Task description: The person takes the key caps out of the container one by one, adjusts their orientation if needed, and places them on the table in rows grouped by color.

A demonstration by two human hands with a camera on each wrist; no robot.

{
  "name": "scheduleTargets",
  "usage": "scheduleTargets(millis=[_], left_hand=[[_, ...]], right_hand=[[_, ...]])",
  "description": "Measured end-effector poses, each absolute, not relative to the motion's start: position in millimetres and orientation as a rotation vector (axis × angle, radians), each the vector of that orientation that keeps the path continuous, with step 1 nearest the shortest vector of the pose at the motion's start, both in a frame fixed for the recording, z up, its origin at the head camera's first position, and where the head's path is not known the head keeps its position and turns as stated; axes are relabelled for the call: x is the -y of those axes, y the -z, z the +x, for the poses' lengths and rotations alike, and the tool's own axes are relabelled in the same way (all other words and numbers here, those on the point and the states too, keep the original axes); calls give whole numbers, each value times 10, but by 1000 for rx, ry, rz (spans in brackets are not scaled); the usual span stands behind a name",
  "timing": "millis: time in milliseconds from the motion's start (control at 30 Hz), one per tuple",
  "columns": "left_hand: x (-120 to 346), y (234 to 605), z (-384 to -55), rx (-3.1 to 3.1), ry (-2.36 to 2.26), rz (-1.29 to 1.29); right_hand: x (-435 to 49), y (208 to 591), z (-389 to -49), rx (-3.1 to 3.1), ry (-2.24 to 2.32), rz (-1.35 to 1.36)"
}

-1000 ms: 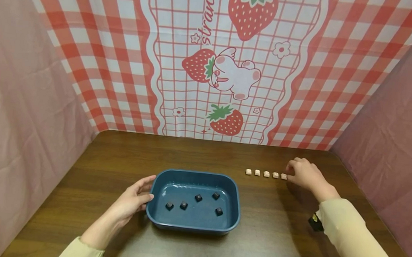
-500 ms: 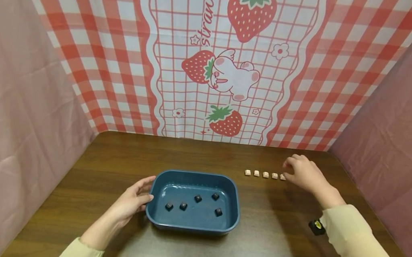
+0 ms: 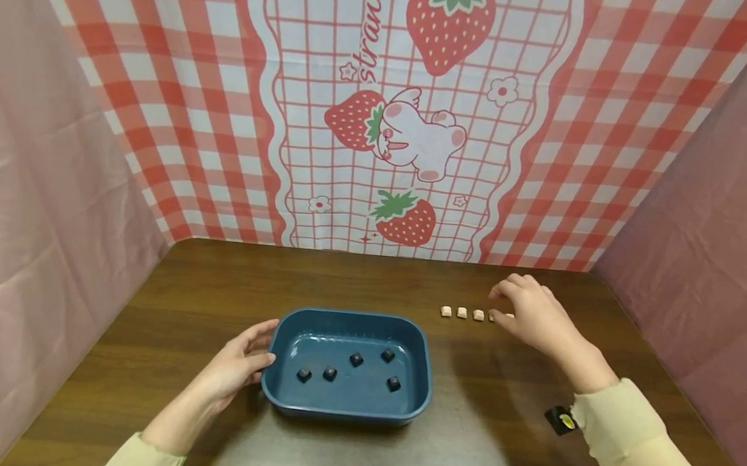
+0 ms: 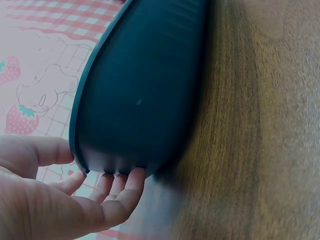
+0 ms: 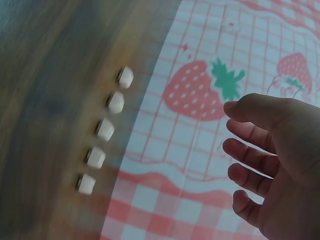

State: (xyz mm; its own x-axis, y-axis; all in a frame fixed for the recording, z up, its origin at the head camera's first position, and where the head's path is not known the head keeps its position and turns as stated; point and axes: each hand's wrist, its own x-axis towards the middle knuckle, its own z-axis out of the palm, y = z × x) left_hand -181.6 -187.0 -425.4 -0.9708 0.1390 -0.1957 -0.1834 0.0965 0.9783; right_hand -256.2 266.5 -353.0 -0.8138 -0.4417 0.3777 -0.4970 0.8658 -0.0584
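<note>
On the brown wood-grain table (image 3: 225, 280), we see the left hand (image 3: 240, 360) clamped on the left end of a blue, round-cornered plastic tray (image 3: 353, 326) holding five black square caps (image 3: 356, 360). The right hand (image 3: 534, 315), thumb and fingertips apart, hovers above the right end of a row of five white square caps (image 5: 105, 130). We read "strawb", sideways and cut off, on the red-and-white checked cloth (image 3: 196, 65) behind.

Five keycaps (image 3: 356, 360) lie in the tub (image 3: 344, 412); at its two o'clock, a keycap row (image 3: 478, 315) on the table (image 3: 343, 457).
</note>
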Motion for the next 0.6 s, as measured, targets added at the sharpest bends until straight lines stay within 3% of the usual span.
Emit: scheduleTargets(millis=[600], left_hand=[[1874,4224,-1797,-2131,-1957,-33]], right_hand=[[-2140,3559,-2258,2482,-308,907]])
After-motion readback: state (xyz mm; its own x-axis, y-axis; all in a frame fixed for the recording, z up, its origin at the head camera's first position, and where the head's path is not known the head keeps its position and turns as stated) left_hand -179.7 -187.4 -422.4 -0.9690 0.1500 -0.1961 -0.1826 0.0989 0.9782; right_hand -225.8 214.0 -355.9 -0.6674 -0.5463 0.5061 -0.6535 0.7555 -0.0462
